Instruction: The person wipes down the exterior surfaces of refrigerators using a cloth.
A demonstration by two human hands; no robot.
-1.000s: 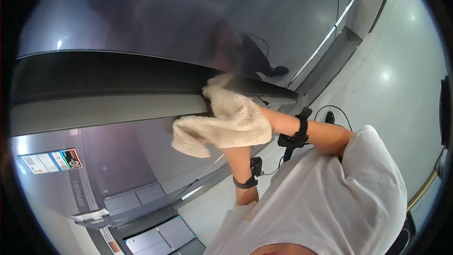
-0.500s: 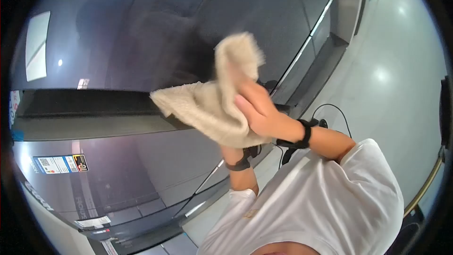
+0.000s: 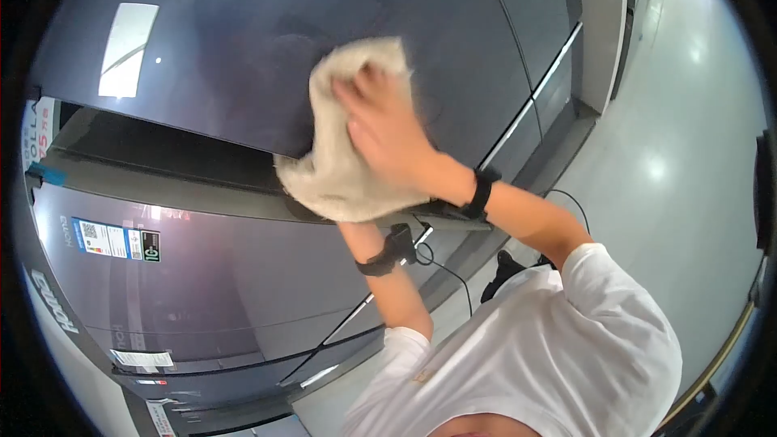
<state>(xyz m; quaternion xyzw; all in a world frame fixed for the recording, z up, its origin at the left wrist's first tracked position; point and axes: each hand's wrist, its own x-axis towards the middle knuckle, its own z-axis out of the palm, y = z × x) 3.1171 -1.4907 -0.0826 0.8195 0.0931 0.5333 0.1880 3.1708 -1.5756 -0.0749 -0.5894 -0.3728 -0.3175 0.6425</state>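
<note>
A beige cloth (image 3: 332, 174) lies bunched against the dark glossy door (image 3: 243, 48) of what looks like a refrigerator. My right hand (image 3: 388, 129) presses into its upper part, fingers curled in the fabric and slightly blurred. Underneath the cloth's lower edge, my left hand is covered; only the wrist and forearm (image 3: 396, 295) show, so its fingers cannot be made out. Each wrist wears a black strap, and the left strap (image 3: 387, 252) carries a small black block.
Below the upper door runs a dark recessed gap (image 3: 162, 154), then a second glossy door (image 3: 202, 283) with an energy label (image 3: 116, 239). White papers (image 3: 128, 48) show on the upper door. A black cable (image 3: 457, 275) hangs near my body. Pale shiny floor (image 3: 647, 194) lies at the right.
My right hand and the cloth have moved left and slightly up across the door. My left forearm has shifted left too. The camera view has turned slightly.
</note>
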